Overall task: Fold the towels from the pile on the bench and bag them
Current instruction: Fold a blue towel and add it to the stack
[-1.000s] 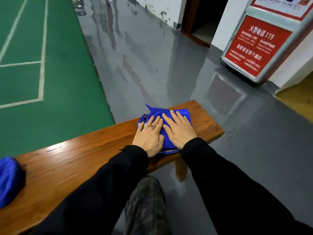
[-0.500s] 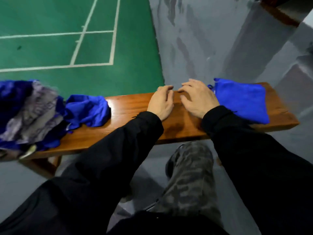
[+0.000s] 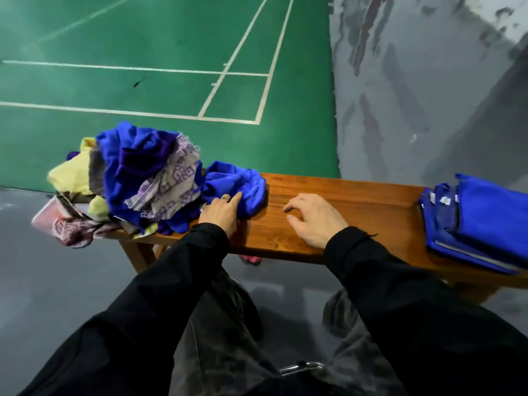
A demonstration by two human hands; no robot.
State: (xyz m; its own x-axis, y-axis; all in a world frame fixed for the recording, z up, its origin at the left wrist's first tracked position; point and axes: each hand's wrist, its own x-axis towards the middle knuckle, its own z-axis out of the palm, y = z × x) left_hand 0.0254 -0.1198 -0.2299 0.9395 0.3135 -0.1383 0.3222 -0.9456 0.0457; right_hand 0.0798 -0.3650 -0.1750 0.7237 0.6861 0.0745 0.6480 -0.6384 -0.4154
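We note the left hand (image 3: 221,211) at the near edge of a crumpled blue towel (image 3: 235,190), fingers extended and lying on the cloth, nothing pinched yet; we judge it is placed to take this piece next, as it sits loose at the pile's right side and is easiest to free. Right hand (image 3: 313,220) rests on bare wood approx. mid-bench, fingers loosely bent, holding nothing; likely waiting to receive the cloth's other edge.

The bare section of wooden bench (image 3: 371,208) between the hands and the right end looks kept as a folding area.

Left of the towel: unfolded pile (image 3: 134,178), mixed blue, purple-patterned and yellow cloths, heaped and overhanging the bench's left end. Right end: stack of folded blue towels (image 3: 483,221), edges roughly aligned, well apart from the pile, so done and undone work stay separate.

No bag identified w/ certainty in view. Bagging not started, in our judgement. Green court floor (image 3: 171,90) beyond bench.
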